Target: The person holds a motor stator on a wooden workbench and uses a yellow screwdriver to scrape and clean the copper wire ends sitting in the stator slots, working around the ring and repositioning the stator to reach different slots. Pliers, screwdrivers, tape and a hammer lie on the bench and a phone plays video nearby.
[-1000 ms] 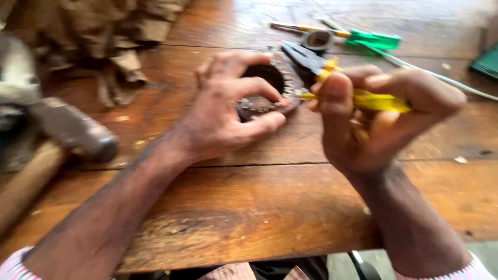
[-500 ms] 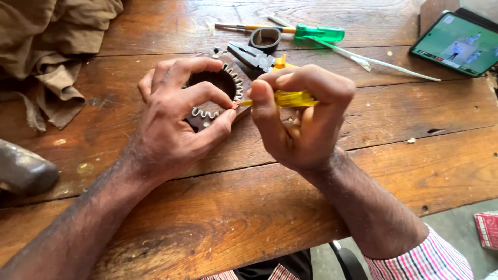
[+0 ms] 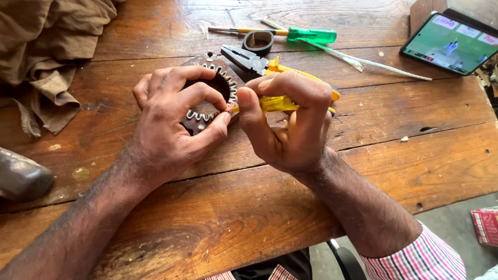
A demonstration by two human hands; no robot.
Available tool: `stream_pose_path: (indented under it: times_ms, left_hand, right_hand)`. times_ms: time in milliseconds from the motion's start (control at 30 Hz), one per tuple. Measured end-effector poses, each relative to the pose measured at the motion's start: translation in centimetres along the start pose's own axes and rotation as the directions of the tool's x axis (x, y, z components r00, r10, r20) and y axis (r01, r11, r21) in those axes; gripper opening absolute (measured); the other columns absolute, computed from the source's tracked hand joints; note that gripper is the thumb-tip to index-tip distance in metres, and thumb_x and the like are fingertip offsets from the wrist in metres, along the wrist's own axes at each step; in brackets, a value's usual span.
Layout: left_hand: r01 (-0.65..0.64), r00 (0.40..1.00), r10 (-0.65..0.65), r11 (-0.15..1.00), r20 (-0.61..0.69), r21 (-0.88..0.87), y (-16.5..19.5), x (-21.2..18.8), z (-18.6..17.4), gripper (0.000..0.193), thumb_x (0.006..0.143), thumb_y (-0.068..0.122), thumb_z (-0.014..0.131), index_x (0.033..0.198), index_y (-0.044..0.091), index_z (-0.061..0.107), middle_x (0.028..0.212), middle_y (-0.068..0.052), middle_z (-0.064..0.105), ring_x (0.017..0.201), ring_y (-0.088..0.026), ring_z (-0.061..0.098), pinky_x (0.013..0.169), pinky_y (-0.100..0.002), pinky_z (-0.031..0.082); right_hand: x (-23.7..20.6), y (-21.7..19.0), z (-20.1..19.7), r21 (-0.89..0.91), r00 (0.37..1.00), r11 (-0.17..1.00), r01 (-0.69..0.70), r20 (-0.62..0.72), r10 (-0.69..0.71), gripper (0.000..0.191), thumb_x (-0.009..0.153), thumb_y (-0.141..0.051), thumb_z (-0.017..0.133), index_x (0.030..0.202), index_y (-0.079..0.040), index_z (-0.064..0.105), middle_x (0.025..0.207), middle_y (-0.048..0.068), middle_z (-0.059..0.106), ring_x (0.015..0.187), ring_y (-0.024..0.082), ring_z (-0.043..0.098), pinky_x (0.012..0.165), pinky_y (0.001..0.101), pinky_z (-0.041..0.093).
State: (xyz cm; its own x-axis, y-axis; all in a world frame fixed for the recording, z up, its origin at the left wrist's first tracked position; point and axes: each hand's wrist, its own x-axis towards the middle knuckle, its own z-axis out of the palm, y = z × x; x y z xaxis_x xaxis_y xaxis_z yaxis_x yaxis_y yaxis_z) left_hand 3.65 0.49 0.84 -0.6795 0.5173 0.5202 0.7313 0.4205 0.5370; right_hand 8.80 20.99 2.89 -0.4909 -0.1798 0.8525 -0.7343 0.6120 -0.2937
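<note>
While left hand (image 3: 171, 124) fingers clamp gear (image 3: 210, 98), right hand (image 3: 290, 124) fingers grip yellow screwdriver (image 3: 275, 103).

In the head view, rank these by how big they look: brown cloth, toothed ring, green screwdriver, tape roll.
Largest to smallest:
1. Brown cloth, though cut off by the frame edge.
2. Toothed ring, partly hidden by the left hand.
3. Green screwdriver: longer than the ring looks wide, but far thinner, so these two are unsure.
4. Tape roll.
</note>
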Motion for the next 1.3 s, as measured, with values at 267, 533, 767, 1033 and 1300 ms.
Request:
stream_pose_path:
  times_ms: [267,533,767,1033,1300]
  left_hand:
    - [0.008,1.0,-0.008,1.0,0.005,0.011,0.0,0.2,0.0,0.02,0.09,0.033,0.076,0.104,0.019,0.073,0.138,-0.006,0.059,0.136,-0.025,0.045,0.117,-0.048,0.02]
    - [0.013,1.0,-0.013,1.0,0.009,0.005,0.0,0.2,0.2,0.021,0.091,0.033,0.075,0.105,0.018,0.072,0.138,-0.007,0.059,0.137,-0.025,0.045,0.118,-0.048,0.019]
    - [0.036,0.999,-0.035,0.998,0.023,-0.044,-0.1,0.3,0.0,0.017,0.093,0.034,0.074,0.102,0.019,0.075,0.138,-0.006,0.059,0.138,-0.025,0.044,0.12,-0.048,0.017]
    - [0.089,0.996,-0.087,0.992,0.019,-0.089,-0.1,0.4,0.0,0.016,0.093,0.032,0.072,0.099,0.018,0.077,0.138,-0.007,0.06,0.138,-0.025,0.045,0.122,-0.05,0.016]
    - [0.119,0.992,-0.116,0.989,0.045,-0.083,0.7,0.6,-0.3,0.017,0.089,0.03,0.074,0.09,0.013,0.077,0.138,-0.009,0.061,0.136,-0.027,0.046,0.121,-0.052,0.021]
  right_hand:
    - [-0.4,0.0,0.1,0.014,0.999,0.999,-0.042,-0.002,0.042,0.039,0.109,-0.002,0.074,0.125,-0.005,0.038,0.098,0.01,0.069,0.083,0.014,0.072,0.075,0.0265,0.058]
    - [-0.2,-0.1,0.2,0.028,0.999,0.999,-0.041,-0.007,0.041,0.039,0.106,-0.001,0.073,0.124,-0.004,0.038,0.099,0.011,0.068,0.086,0.017,0.074,0.077,0.0287,0.06]
    - [0.2,-0.2,-0.1,0.085,0.998,0.995,-0.056,-0.002,0.056,0.034,0.105,-0.002,0.072,0.12,-0.003,0.042,0.096,0.013,0.069,0.082,0.016,0.073,0.073,0.0276,0.06]
    - [0.8,-0.1,-0.5,0.185,0.999,0.982,-0.044,-0.005,0.045,0.027,0.106,-0.004,0.07,0.114,-0.002,0.044,0.092,0.015,0.072,0.073,0.015,0.072,0.065,0.0261,0.058]
    - [0.7,-0.2,-0.7,0.141,0.999,0.989,-0.044,-0.001,0.045,0.026,0.105,-0.002,0.069,0.112,-0.002,0.044,0.091,0.015,0.072,0.072,0.014,0.071,0.064,0.0266,0.057]
